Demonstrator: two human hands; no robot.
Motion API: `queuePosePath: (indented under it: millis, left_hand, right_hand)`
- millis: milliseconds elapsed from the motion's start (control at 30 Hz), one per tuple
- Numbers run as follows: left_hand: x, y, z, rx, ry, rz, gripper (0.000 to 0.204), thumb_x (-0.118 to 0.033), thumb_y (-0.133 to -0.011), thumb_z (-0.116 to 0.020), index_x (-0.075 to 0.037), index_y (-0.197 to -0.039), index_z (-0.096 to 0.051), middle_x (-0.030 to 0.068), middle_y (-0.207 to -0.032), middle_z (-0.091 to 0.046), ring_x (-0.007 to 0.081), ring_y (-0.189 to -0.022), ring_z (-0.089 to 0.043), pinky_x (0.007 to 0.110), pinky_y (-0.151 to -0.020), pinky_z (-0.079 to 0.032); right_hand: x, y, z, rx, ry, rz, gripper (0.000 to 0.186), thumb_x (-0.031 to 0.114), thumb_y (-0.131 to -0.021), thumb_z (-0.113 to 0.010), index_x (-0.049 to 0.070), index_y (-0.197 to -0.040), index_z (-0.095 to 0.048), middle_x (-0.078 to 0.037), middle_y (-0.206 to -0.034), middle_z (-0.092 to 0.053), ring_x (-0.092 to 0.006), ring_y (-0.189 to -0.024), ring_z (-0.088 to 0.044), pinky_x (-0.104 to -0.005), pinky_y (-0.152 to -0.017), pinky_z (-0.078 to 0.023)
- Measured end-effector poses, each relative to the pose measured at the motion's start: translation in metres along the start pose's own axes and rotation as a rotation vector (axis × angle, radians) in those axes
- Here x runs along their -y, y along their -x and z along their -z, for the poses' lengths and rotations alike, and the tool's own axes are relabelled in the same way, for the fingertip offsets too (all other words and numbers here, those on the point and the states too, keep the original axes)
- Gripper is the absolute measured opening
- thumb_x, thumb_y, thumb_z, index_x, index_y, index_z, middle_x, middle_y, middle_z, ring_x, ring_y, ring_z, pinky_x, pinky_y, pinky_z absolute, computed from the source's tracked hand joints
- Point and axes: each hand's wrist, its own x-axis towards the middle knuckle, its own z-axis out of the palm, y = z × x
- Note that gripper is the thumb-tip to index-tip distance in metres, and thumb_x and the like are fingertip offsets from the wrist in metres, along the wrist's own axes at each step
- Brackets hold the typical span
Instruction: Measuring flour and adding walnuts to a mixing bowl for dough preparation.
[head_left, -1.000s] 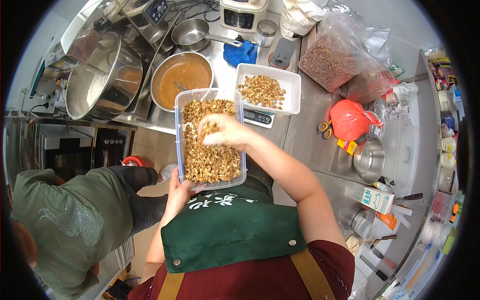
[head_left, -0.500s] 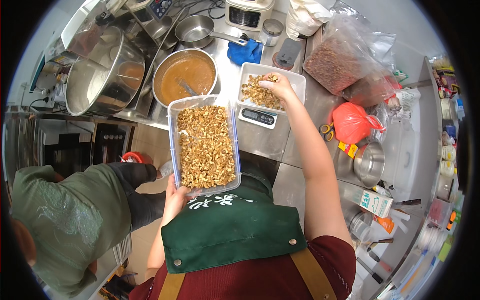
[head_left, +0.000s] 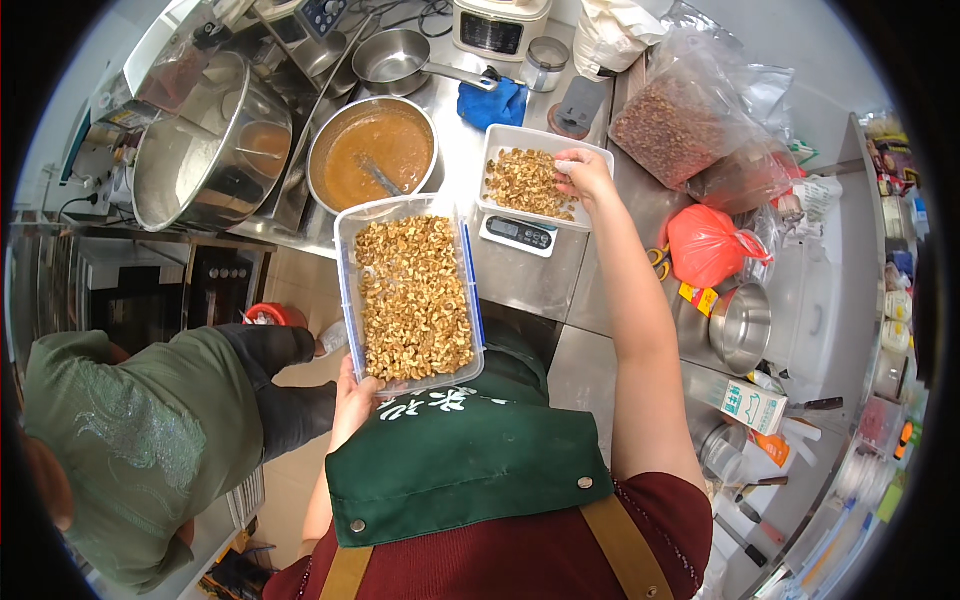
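My left hand (head_left: 357,393) grips the near-left corner of a clear plastic box (head_left: 477,290) with blue side clips. Chopped walnuts (head_left: 415,300) cover most of its bottom. Over the right side of a white tray (head_left: 600,213) is my right hand (head_left: 583,178), its fingers loosely bent and a little apart, with nothing seen in them. A white patch shows on one of its fingers. More walnut pieces (head_left: 525,182) lie spread in that tray. It rests on a white digital kitchen scale (head_left: 517,233), whose display faces me.
A metal bowl of brown batter (head_left: 370,145) with a utensil stands behind the box. Nearby are a saucepan (head_left: 390,62), a blue cloth (head_left: 492,102), a large mixing bowl (head_left: 205,150), a red plastic bag (head_left: 705,245) and scissors (head_left: 658,262). Another person (head_left: 150,440) is at my left.
My right hand has moved right, away from the middle of the white tray, and its fingers have loosened. More of the walnuts there now shows. The box is held in nearly the same place.
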Motion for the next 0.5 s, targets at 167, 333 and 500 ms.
queuePosePath:
  millis: [167, 333, 500]
  left_hand:
    - [0.004, -0.003, 0.005, 0.006, -0.03, -0.017, 0.052, 0.007, -0.066, -0.038, -0.003, -0.117, -0.031, 0.0116, -0.103, -0.046, 0.0209, -0.088, -0.051, 0.033, -0.075, -0.045]
    - [0.005, -0.003, 0.003, -0.005, -0.035, -0.031, 0.05, 0.006, -0.067, -0.038, -0.002, -0.116, -0.031, 0.0115, -0.102, -0.046, 0.0208, -0.088, -0.051, 0.033, -0.075, -0.045]
    - [0.006, -0.003, 0.003, 0.004, -0.015, -0.036, 0.05, 0.005, -0.066, -0.038, -0.003, -0.115, -0.032, 0.0109, -0.101, -0.046, 0.0199, -0.085, -0.051, 0.031, -0.074, -0.045]
  right_hand:
    - [0.001, 0.007, 0.012, 0.018, -0.063, -0.06, 0.011, 0.003, -0.072, -0.054, 0.006, -0.083, -0.055, -0.003, -0.074, -0.054, -0.0119, -0.063, -0.053, -0.0247, -0.053, -0.047]
    - [0.002, 0.011, 0.014, 0.002, 0.015, -0.028, 0.008, 0.004, -0.074, -0.053, 0.006, -0.082, -0.055, -0.003, -0.077, -0.055, -0.0122, -0.065, -0.054, -0.0253, -0.056, -0.048]
    - [-0.001, 0.011, 0.014, 0.013, 0.034, 0.034, 0.009, 0.002, -0.074, -0.052, 0.005, -0.082, -0.055, -0.004, -0.079, -0.055, -0.0126, -0.066, -0.054, -0.0254, -0.055, -0.047]
